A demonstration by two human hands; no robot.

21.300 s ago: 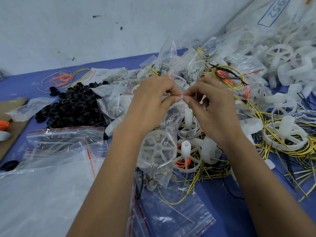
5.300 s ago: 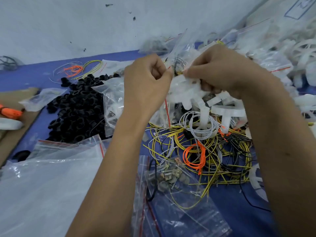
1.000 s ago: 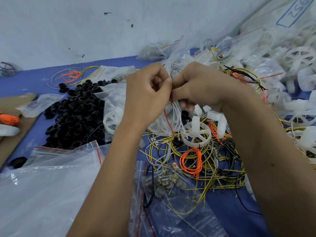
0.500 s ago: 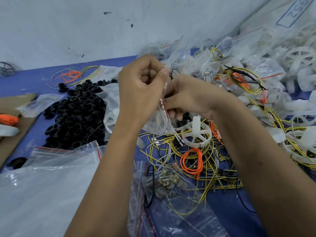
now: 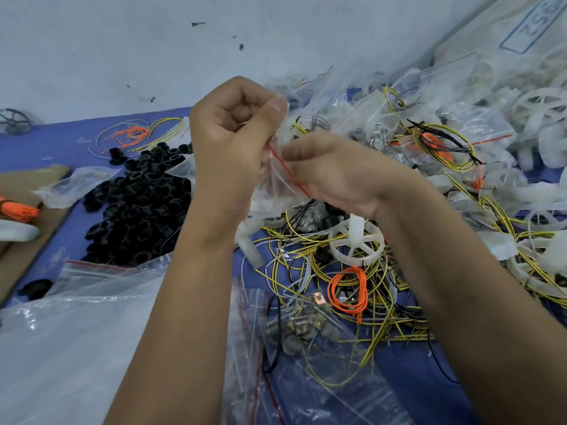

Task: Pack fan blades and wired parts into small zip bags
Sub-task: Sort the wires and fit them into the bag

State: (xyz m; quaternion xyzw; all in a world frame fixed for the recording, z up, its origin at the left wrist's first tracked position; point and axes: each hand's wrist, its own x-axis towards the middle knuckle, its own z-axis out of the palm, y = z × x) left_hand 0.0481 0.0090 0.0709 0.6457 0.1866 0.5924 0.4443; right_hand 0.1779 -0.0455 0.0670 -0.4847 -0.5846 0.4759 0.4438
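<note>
1. Above the tangle of wires point(image 5: 352, 271), held up between both hands: a small clear zip bag point(image 5: 276, 179) with a red strip along its mouth, running slantwise from upper left to lower right.
2. Left hand point(image 5: 233, 142): fingers curled into a near fist, thumb pressed to forefinger, pinching the bag's upper corner.
3. Right hand point(image 5: 334, 176): fingers bent down over the lower end of the red strip, gripping the bag there; fingertips hidden under the palm, so exact hold unclear.
4. Contents of the bag: pale shapes visible through the plastic, too blurred to name.
5. Directly below the right wrist: a loose white fan blade point(image 5: 356, 243) resting on yellow-and-black wires, an orange coil point(image 5: 348, 289) just beside it.
6. To the left: a heap of black rings point(image 5: 141, 207) on the blue table point(image 5: 52, 145); nearer the body, a flat bag of small metal clips point(image 5: 303, 326).
7. Likely step: pressing the seal closed along the strip.
8. Risks:
   - partial seal, from a wire end or fold of plastic caught in the track;
   - spilled parts, from the tilt of the mouth with one end lower;
   - snagged wires underneath, if lowered into the tangle before closing.
</note>
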